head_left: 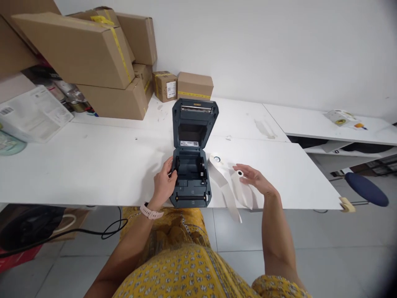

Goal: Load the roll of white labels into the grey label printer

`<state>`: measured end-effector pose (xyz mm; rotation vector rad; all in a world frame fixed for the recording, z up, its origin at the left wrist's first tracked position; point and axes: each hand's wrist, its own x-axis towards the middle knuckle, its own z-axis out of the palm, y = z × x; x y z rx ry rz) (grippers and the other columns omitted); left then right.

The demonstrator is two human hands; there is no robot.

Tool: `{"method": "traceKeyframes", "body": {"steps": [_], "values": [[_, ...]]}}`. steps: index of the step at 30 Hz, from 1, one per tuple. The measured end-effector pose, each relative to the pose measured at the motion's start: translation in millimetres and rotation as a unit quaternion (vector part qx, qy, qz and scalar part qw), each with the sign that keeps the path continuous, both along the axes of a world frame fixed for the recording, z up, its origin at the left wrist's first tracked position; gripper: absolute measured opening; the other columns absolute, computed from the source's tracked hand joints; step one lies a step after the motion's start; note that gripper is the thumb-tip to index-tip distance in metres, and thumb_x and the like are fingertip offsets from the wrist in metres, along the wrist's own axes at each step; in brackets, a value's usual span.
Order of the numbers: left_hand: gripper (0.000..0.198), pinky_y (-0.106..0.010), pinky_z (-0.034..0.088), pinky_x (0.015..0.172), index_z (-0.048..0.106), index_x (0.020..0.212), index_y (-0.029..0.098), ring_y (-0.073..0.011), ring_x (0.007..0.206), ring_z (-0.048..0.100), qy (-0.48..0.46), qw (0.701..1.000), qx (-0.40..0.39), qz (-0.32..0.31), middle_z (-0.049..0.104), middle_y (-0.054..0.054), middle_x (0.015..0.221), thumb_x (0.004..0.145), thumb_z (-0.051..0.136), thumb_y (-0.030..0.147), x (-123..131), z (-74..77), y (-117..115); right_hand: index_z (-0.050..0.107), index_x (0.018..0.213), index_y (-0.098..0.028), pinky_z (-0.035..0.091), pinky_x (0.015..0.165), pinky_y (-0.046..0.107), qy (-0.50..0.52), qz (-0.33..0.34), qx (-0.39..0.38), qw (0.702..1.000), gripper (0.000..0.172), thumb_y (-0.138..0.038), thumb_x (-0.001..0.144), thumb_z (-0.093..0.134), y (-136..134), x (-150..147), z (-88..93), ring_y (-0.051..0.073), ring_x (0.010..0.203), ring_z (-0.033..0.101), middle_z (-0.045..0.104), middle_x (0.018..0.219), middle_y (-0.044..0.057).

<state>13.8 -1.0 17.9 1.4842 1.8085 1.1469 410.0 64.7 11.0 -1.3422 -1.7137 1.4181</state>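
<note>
A dark grey label printer (191, 203) stands on the white table with its lid (196, 124) raised and its inner bay exposed. My left hand (165, 184) grips the printer's left side wall, thumb over the rim and fingers outside. To the printer's right, my right hand (254, 179) has its fingers and thumb around a small paper roll (238, 182), whose loose strip trails toward the front edge. Beside that roll lies a second label roll (216, 159), apart from my hands. Its long strip (228, 194) hangs over the table's front edge.
Cardboard boxes (108, 99) are stacked at the back left, with two smaller boxes (195, 84) behind the printer. A white package (37, 111) lies at the far left. Black cables (105, 234) hang below the table. A blue stool seat (366, 189) is at right.
</note>
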Motion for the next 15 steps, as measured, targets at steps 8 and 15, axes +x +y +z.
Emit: {"method": "traceKeyframes", "body": {"steps": [8, 15], "values": [[0.056, -0.044, 0.055, 0.099, 0.046, 0.148, 0.024, -0.0252, 0.11, 0.072, 0.039, 0.999, -0.005, -0.01, 0.073, -0.008, 0.128, 0.093, 0.049, 0.018, -0.1, 4.3, 1.2, 0.058, 0.137, -0.031, 0.033, 0.12, 0.054, -0.031, 0.051, 0.057, 0.997, 0.063, -0.04, 0.078, 0.079, 40.9, -40.7, 35.7, 0.03, 0.144, 0.046, 0.052, 0.153, 0.009], [0.057, -0.045, 0.054, 0.098, 0.042, 0.15, 0.02, -0.0264, 0.111, 0.072, 0.036, 0.999, -0.007, -0.023, 0.069, -0.012, 0.133, 0.094, 0.047, 0.018, -1.6, 1.5, 1.2, 0.06, 0.125, -0.02, 0.045, 0.107, 0.048, -0.074, 0.145, -0.039, 0.986, 0.076, -0.024, 0.054, 0.088, 80.1, -107.8, 13.9, 0.032, 0.12, 0.06, 0.07, 0.125, 0.009]]}}
